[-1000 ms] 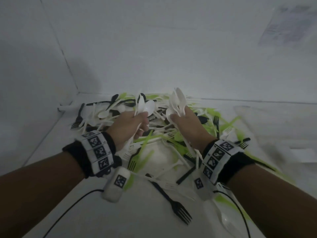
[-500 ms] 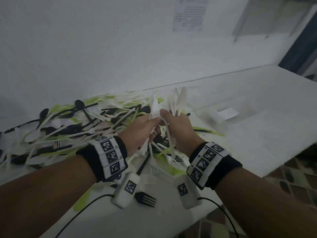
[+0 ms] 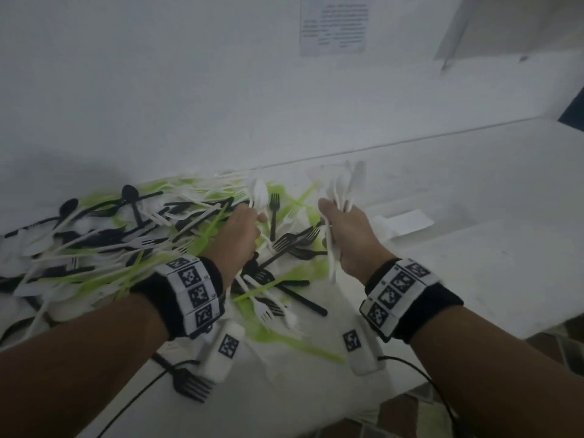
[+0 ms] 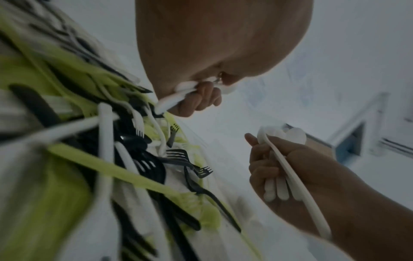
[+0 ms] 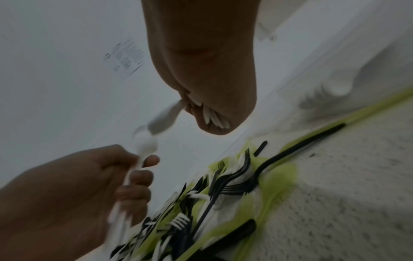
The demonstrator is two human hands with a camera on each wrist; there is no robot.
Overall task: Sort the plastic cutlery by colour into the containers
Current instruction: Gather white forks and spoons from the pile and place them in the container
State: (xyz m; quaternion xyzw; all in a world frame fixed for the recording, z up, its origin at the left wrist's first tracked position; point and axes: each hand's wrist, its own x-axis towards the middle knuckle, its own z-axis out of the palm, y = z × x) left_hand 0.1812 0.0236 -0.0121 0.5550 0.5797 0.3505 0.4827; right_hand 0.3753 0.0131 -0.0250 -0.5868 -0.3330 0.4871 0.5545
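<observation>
Head view, centre of frame: left hand [image 3: 235, 238] curled round a few white spoons [image 3: 258, 192], bowls poking up past the thumb. Right hand [image 3: 349, 238] clenched on a bigger white bundle [image 3: 343, 188], handles hanging below the palm. Mixed black, green and white cutlery pile [image 3: 126, 235] at centre left on the white counter [image 3: 474, 248]. Printed sheet [image 3: 334, 23] at upper right, writing too blurred to read.

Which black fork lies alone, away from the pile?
The black fork at the near table edge beside the left wrist; the other black forks are tangled in the pile.
</observation>
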